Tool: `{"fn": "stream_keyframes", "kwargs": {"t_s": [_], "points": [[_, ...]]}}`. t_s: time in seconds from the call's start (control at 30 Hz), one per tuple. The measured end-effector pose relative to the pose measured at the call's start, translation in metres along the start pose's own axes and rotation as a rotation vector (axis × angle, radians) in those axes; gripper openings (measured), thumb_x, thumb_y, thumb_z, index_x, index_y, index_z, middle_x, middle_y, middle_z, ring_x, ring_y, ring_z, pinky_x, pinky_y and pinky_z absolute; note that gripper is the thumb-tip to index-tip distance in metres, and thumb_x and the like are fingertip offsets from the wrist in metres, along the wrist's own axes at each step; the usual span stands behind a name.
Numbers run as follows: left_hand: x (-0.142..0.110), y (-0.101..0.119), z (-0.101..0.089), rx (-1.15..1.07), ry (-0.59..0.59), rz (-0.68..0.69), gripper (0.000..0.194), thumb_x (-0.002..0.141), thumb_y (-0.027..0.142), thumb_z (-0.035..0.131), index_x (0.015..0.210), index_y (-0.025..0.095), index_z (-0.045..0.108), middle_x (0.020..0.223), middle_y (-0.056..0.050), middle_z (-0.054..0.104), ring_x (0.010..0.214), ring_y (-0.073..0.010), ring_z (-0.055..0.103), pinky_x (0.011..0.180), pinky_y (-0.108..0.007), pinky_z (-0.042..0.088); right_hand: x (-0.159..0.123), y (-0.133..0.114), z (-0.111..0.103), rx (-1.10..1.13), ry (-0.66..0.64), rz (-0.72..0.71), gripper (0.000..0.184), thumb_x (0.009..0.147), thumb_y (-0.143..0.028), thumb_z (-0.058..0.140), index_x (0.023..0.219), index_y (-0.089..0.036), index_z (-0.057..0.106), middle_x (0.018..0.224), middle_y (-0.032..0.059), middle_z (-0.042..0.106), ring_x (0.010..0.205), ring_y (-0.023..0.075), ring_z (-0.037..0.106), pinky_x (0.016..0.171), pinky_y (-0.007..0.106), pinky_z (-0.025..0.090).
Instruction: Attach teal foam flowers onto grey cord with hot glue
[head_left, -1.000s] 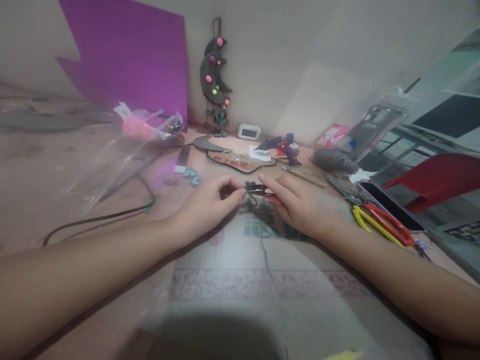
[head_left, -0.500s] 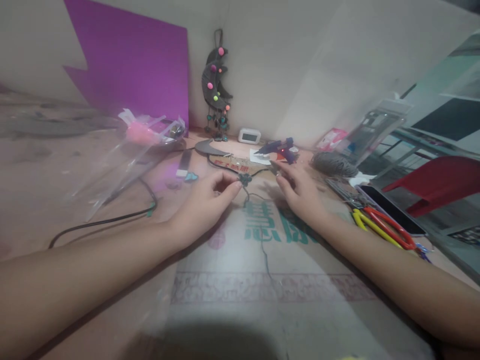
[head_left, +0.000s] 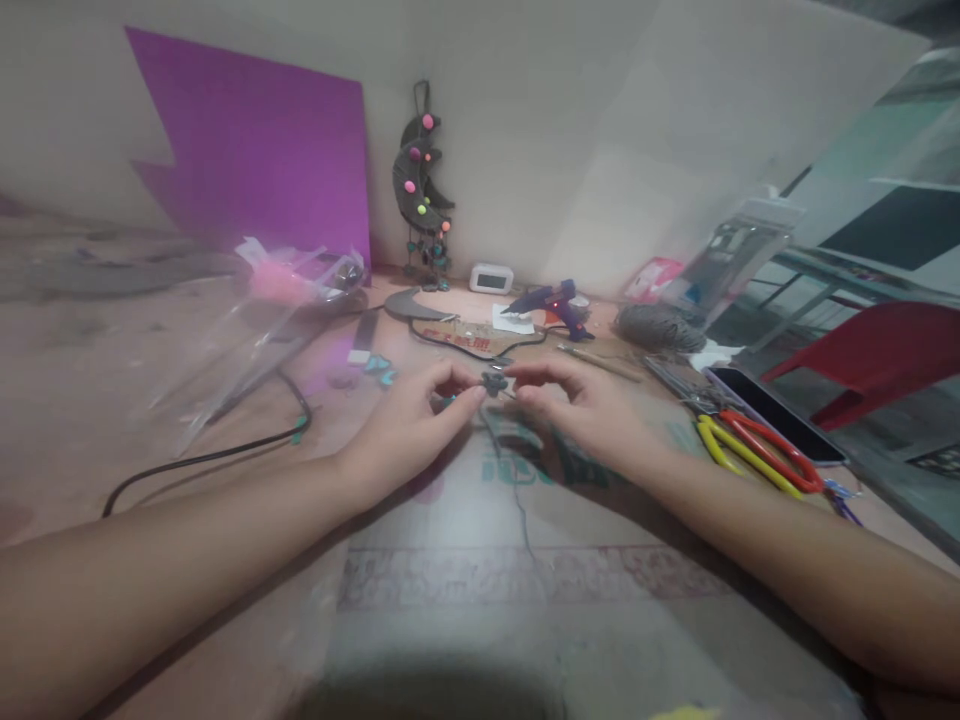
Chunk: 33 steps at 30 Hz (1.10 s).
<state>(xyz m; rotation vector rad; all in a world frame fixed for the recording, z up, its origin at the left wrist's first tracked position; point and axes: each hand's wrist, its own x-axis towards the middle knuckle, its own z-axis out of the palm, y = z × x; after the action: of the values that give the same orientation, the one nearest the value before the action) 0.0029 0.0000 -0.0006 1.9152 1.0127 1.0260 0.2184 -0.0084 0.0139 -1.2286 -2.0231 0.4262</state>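
A small dark grey flower-shaped piece (head_left: 493, 383) is pinched between the thumb and forefinger of my left hand (head_left: 424, 410). From it a thin grey yarn (head_left: 519, 505) trails down over the printed board (head_left: 420, 640). My right hand (head_left: 577, 400) is closed in a pinch just right of the piece. A thin strand seems to run from the piece to its fingertips, but what they grip is too small to make out. Bits of turquoise (head_left: 381, 368) lie left of my hands. Beyond them rests a grey crescent (head_left: 412, 304).
A purple glue gun (head_left: 551, 300) with a red light stands at the back, its black cord curving over the table. On the right are a ball of grey yarn (head_left: 660, 327), a phone (head_left: 776, 412) and red-and-yellow-handled tools (head_left: 769, 450). Clear plastic bags (head_left: 240, 340) lie left.
My right hand has moved left and down, from near the glue gun to beside the flower-shaped piece. A thin wooden stick now shows on the table behind it. The view has shifted slightly.
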Motion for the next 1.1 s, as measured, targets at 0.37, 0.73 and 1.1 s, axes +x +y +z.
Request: {"fn": "stream_keyframes", "kwargs": {"t_s": [0.37,0.73,1.1], "points": [[0.001,-0.011,0.002,0.196,-0.164,0.113,0.025,0.095,0.036,0.05,0.104,0.02,0.067,0.108,-0.007,0.072,0.102,-0.0219,0.065,0.093,-0.036,0.048,0.003,0.009,0.022,0.455,-0.036,0.236,0.021,0.083,-0.037,0.064,0.076,-0.018,0.059,0.071,-0.0015,0.062,0.066,0.0123,0.057,0.067,0.027,0.047],[-0.008,-0.003,0.001,0.517,-0.125,0.239,0.023,0.095,0.03,0.048,0.095,0.019,0.068,0.085,-0.005,0.074,0.081,-0.0203,0.064,0.083,-0.035,0.046,0.014,0.018,0.028,0.523,-0.026,0.236,0.021,0.082,-0.035,0.059,0.069,-0.019,0.056,0.061,-0.0026,0.058,0.061,0.0131,0.055,0.066,0.027,0.047],[-0.001,-0.007,0.001,0.372,-0.032,0.064,0.032,0.097,0.037,0.038,0.088,0.018,0.062,0.085,-0.005,0.068,0.084,-0.0202,0.063,0.08,-0.031,0.048,0.011,0.016,0.032,0.454,-0.023,0.226,0.011,0.081,-0.028,0.057,0.075,-0.019,0.059,0.066,-0.0021,0.06,0.065,0.0136,0.056,0.067,0.026,0.045]]}}
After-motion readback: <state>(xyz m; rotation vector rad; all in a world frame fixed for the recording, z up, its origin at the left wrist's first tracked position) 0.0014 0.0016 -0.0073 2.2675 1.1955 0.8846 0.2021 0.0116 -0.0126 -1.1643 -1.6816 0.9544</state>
